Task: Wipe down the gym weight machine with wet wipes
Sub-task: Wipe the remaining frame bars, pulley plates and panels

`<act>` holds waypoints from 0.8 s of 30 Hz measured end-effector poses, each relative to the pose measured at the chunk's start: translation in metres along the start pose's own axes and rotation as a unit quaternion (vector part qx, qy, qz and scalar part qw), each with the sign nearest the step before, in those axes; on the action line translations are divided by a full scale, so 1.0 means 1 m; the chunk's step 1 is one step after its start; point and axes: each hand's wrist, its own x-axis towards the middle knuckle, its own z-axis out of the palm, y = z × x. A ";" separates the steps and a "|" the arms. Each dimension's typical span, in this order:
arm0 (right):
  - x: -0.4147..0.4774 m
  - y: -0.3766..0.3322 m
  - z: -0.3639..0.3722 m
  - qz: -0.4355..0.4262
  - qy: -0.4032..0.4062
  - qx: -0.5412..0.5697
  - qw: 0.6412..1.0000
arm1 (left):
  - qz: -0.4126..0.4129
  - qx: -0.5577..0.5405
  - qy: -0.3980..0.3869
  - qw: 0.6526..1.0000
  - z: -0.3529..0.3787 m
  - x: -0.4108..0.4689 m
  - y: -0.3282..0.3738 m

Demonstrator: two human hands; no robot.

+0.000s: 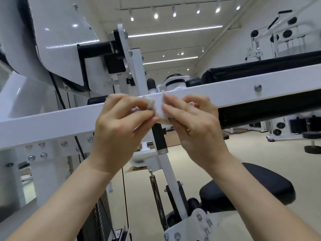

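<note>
A folded white wet wipe (159, 108) is held between both hands in front of the white horizontal bar (52, 122) of the weight machine. My left hand (119, 129) pinches its left side with thumb and fingers. My right hand (194, 126), a ring on one finger, pinches its right side. The wipe hangs level with the bar; whether it touches the bar I cannot tell. Part of the wipe is hidden behind my fingers.
A black padded seat (257, 185) sits low right. A slanted white post (171, 180) with a black grip and a spring (157, 197) runs below my hands. A long black pad (260, 70) lies above the bar. Other machines (284, 37) stand at the far right.
</note>
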 end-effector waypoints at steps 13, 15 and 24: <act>0.008 -0.016 0.011 -0.020 0.039 -0.078 0.996 | -0.005 0.063 -0.051 0.997 -0.003 -0.010 -0.001; 0.014 -0.032 0.030 -0.037 0.031 -0.103 0.993 | -0.041 0.100 -0.037 0.993 -0.025 -0.031 -0.023; 0.040 -0.143 0.111 -0.110 0.008 -0.053 0.992 | -0.097 0.248 -0.023 0.964 -0.106 -0.092 -0.088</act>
